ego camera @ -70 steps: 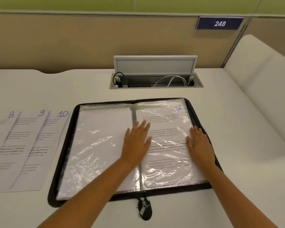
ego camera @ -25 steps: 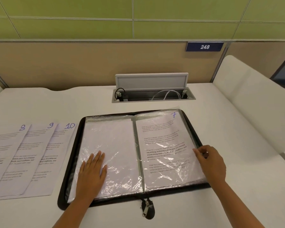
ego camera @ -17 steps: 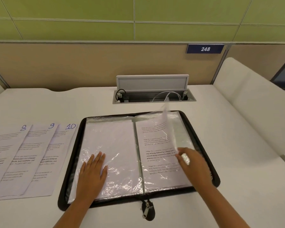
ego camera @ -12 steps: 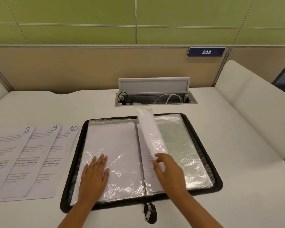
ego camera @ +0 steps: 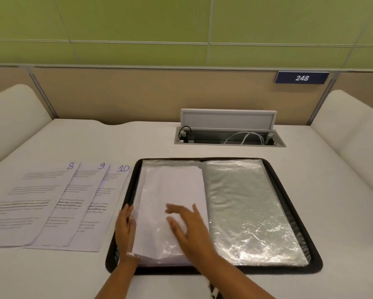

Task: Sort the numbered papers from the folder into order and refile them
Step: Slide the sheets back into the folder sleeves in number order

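A black zip folder (ego camera: 289, 203) lies open on the desk in front of me. Its left side holds a stack of clear sleeves with white sheets (ego camera: 172, 186). The right side shows an empty, shiny sleeve (ego camera: 246, 208). My right hand (ego camera: 187, 229) lies flat with spread fingers on the turned sleeve on the left stack. At the left edge of that stack, my left hand (ego camera: 125, 229) touches the sleeves with straight fingers. Three papers numbered 8 (ego camera: 28, 201), 9 (ego camera: 75, 203) and 10 (ego camera: 103, 203) lie fanned out to the left of the folder.
An open cable hatch (ego camera: 228, 137) with its raised lid and white cables sits behind the folder. A beige partition with a blue "248" sign (ego camera: 302, 78) closes the back. White padded sides (ego camera: 353, 134) border the desk on the left and right.
My right hand took the sleeve with paper 7 at its right edge and turned it over onto the left stack. My left hand slid from the stack's top to its left edge.
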